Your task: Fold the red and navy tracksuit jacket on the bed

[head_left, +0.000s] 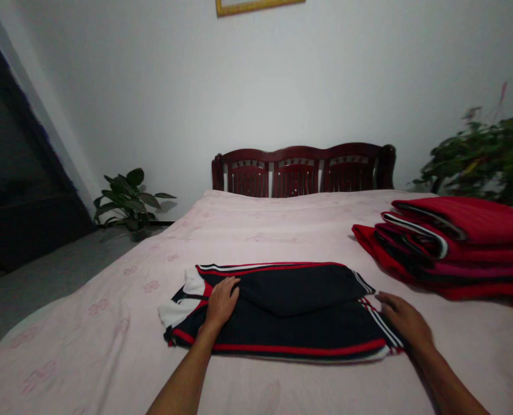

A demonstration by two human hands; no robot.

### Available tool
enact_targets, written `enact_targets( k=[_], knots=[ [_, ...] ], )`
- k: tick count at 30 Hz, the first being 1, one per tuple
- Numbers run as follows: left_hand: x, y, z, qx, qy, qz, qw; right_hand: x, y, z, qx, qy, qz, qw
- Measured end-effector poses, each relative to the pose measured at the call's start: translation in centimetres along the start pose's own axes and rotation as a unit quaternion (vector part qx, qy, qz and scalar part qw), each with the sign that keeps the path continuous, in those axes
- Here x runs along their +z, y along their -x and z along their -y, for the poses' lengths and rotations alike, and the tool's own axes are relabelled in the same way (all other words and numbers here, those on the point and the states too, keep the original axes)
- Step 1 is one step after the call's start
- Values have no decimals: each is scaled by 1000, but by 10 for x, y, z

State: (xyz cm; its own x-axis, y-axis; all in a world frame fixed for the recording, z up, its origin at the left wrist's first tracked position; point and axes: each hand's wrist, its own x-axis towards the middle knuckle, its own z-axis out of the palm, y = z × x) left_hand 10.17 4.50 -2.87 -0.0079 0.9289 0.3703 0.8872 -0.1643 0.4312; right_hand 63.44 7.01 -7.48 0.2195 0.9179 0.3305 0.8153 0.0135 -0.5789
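A dark navy jacket (300, 295) with red and white trim lies folded lengthwise on the bed. Its white collar points left, and its striped hem is at the right. My left hand (222, 301) rests on the jacket just beside the collar, fingers stretched over the cloth and not gripping it. Beside the hem is my right hand (406, 320), fingers extended and apart, with the fingertips close to the hem's corner. Whether they touch the cloth I cannot tell. Part of the hem lies behind that hand.
A pink patterned bedsheet (278, 230) covers the bed. Folded red and dark clothes (468, 253) are piled at the right. A carved wooden headboard (295, 170) stands at the back. Potted plants flank the bed: one on the left (131, 199), another on the right (481, 158).
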Motion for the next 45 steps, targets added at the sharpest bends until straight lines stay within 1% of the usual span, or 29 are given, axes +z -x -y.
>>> enact_targets(
  k=[3,7,11,16,27,37,45],
  knots=[
    [1,0,1,1,1,-3,1000,-2,0,2,-8,-9,-2,1000],
    [2,0,2,4,4,-6,1000,-3,0,3,-3,-6,3,1000],
    [2,0,2,6,6,-7,1000,0,-1,-3,0,3,-1,1000],
    [2,0,2,9,8,-9,1000,4,-2,-10,-19,-15,-8,1000],
    [4,-1,4,7,10,-16,1000,2,0,-5,-8,-13,-7,1000],
    [5,-1,5,8,9,-12,1000,0,0,-3,-13,0,-6,1000],
    [3,-1,3,4,10,-11,1000,2,0,-5,-13,-11,-20,1000]
  ],
)
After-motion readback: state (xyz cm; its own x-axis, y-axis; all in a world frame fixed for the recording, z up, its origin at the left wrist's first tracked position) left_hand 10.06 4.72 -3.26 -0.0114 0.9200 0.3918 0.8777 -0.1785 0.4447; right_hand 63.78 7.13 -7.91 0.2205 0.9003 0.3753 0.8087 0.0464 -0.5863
